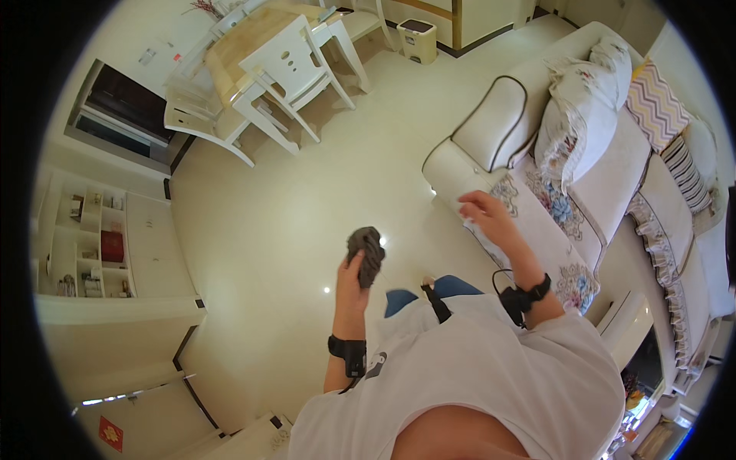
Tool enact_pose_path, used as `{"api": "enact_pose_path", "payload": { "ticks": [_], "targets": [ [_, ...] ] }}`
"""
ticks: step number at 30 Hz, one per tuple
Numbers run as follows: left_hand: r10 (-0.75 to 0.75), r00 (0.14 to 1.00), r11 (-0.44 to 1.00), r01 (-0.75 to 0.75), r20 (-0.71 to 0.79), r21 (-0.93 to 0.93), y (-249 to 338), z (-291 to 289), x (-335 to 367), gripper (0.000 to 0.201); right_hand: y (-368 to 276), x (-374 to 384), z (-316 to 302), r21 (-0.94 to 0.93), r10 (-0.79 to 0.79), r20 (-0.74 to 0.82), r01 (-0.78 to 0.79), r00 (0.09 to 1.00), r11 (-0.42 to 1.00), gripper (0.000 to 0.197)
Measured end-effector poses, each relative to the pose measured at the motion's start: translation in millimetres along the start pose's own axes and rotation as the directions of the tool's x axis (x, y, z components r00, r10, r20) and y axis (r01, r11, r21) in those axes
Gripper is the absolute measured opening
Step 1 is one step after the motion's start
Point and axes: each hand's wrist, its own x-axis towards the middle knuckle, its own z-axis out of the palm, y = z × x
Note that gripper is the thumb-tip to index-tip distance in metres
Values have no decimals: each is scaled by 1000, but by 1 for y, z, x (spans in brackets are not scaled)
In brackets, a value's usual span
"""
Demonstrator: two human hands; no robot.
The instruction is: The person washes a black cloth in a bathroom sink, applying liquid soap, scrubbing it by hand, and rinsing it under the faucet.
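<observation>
A crumpled dark grey-brown cloth (366,255) is bunched in my left hand (352,277), held out in front of me over the floor. The fingers are closed round its lower left side, and part of them is hidden by the cloth. My right hand (484,213) hangs in the air by the near end of the cream sofa (491,130). It holds nothing, and its fingers are apart and slightly bent. From this view I cannot tell whether it touches the flowered sofa cover (529,249) behind it.
White chairs (287,65) surround a dining table (230,57) at the far left. A small bin (418,42) stands by the far wall. Built-in shelves (90,238) line the left side. Cushions (586,107) lie on the sofa, and a low table (625,322) is at the right.
</observation>
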Motion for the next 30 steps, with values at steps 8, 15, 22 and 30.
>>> {"api": "enact_pose_path", "payload": {
  "ticks": [8, 15, 22, 30],
  "targets": [
    [-5, 991, 1000, 5, -135, 3, 126, 4, 224, 28, -98, 267, 82, -339, -659, 53, 634, 751, 695, 16],
    [-141, 962, 972, 90, 232, 219, 224, 122, 462, 27, -158, 445, 10, -113, -262, -217, 243, 940, 963, 26],
    [-359, 818, 895, 166, 449, 414, 260, 281, 676, 28, -159, 529, -100, -108, -207, -643, 180, 737, 978, 31],
    [-568, 726, 800, 377, 387, 467, 205, 465, 857, 24, -154, 671, -265, 2, -11, -800, 21, 601, 1000, 27]
  ]
}}
